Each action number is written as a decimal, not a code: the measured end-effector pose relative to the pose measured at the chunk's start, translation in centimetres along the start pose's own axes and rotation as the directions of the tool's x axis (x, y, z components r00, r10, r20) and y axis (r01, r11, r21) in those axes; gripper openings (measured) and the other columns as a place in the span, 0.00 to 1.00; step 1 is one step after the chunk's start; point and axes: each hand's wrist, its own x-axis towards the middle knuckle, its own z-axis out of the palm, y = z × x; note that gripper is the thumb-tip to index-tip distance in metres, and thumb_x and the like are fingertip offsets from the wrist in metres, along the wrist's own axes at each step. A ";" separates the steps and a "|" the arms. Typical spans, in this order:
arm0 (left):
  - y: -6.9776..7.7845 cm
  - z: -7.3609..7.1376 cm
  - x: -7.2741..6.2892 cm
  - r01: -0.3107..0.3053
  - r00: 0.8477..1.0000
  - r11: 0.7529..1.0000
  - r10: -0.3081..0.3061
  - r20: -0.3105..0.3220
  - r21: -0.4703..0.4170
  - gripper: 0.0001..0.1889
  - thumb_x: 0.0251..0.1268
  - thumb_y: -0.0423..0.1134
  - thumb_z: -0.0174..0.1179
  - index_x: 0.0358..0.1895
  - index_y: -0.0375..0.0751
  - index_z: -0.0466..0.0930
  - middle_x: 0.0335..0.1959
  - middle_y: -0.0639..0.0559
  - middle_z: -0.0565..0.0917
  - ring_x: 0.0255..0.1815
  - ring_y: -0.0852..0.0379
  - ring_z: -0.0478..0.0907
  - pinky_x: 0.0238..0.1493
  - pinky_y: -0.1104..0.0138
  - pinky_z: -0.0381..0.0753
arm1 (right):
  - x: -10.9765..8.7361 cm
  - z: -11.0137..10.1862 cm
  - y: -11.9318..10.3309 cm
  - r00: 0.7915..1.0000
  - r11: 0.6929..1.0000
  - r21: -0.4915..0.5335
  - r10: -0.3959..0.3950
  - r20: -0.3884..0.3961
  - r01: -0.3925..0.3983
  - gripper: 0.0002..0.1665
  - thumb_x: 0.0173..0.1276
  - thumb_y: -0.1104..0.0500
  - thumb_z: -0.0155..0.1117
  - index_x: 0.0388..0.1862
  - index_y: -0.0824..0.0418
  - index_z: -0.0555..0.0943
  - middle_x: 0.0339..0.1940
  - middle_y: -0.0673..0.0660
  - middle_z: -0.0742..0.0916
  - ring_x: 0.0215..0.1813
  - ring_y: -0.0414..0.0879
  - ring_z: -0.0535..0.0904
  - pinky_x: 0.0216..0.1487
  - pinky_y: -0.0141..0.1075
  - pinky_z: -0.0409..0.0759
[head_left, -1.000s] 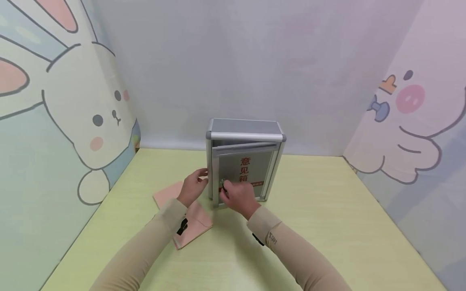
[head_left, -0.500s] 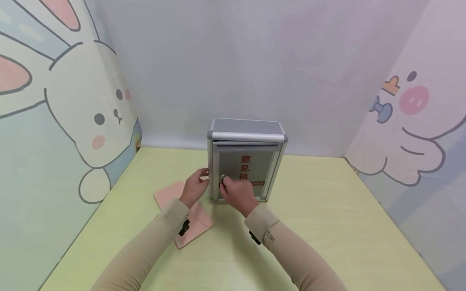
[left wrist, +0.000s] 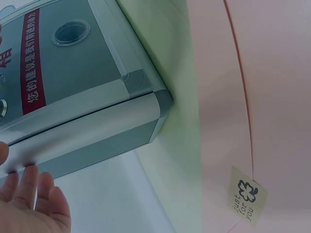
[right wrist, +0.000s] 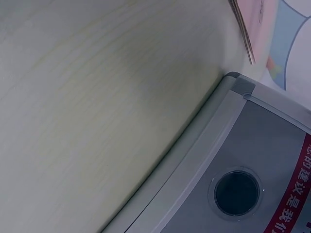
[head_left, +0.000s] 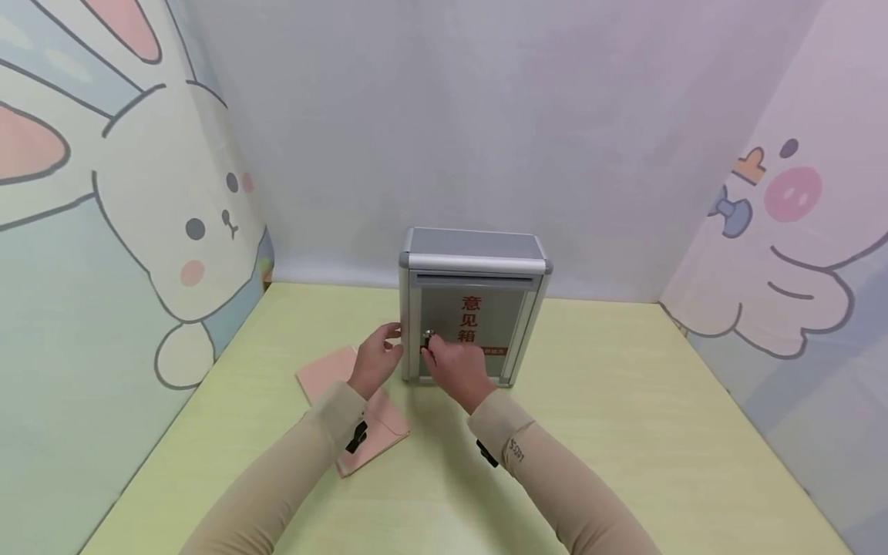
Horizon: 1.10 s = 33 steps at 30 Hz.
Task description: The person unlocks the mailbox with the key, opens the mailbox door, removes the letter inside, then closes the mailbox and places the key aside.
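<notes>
A silver-grey metal suggestion box [head_left: 479, 262] with red Chinese characters stands upright toward the back of the table, its front door flush in the frame. My right hand [head_left: 459, 371] pinches a small dark-headed key [head_left: 426, 340] at the lock on the door's left side. That hand is out of sight in the right wrist view, which shows the box's lower corner and a round window [right wrist: 236, 192]. My left hand [head_left: 377, 361] is at the box's left side; in the left wrist view its loosely bent fingertips [left wrist: 30, 171] touch the side frame.
Pink envelopes [head_left: 380, 443] lie on the pale wooden table [head_left: 624, 432], left of the box and partly under my left forearm. One bears a "just for you" label [left wrist: 248, 196]. Cartoon-printed walls [head_left: 201, 247] enclose the table's sides, with a plain backdrop [head_left: 472, 116] behind.
The box's door, tilted ajar at first, has swung in until it sits flush. My right hand moved in with it, still at the key. My left hand stayed at the side.
</notes>
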 end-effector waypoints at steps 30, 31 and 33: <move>0.0 0.8 0.5 -0.052 0.994 0.999 0.051 -0.095 -0.006 0.15 0.65 0.33 0.58 0.51 0.29 0.70 0.46 0.35 0.78 0.44 0.41 0.75 0.43 0.52 0.75 | -0.2 -0.5 0.5 0.686 0.679 0.308 0.397 0.610 -0.666 0.23 0.71 0.42 0.55 0.40 0.60 0.83 0.25 0.49 0.83 0.25 0.39 0.74 0.30 0.35 0.75; 0.0 0.8 0.5 -0.052 0.994 0.999 0.051 -0.092 -0.003 0.15 0.65 0.33 0.58 0.51 0.29 0.70 0.46 0.35 0.78 0.44 0.41 0.75 0.43 0.52 0.75 | -0.3 -0.4 0.4 0.642 0.615 0.324 0.409 0.648 -0.719 0.24 0.71 0.41 0.54 0.43 0.60 0.83 0.28 0.51 0.84 0.28 0.41 0.76 0.32 0.37 0.76; 0.0 0.9 0.5 -0.045 0.995 0.999 0.045 -0.088 0.003 0.15 0.65 0.33 0.58 0.52 0.29 0.70 0.46 0.35 0.78 0.44 0.41 0.75 0.44 0.52 0.75 | -0.3 -0.3 0.3 0.559 0.459 0.365 0.419 0.716 -0.810 0.26 0.72 0.41 0.53 0.50 0.61 0.81 0.34 0.57 0.85 0.33 0.49 0.79 0.37 0.42 0.78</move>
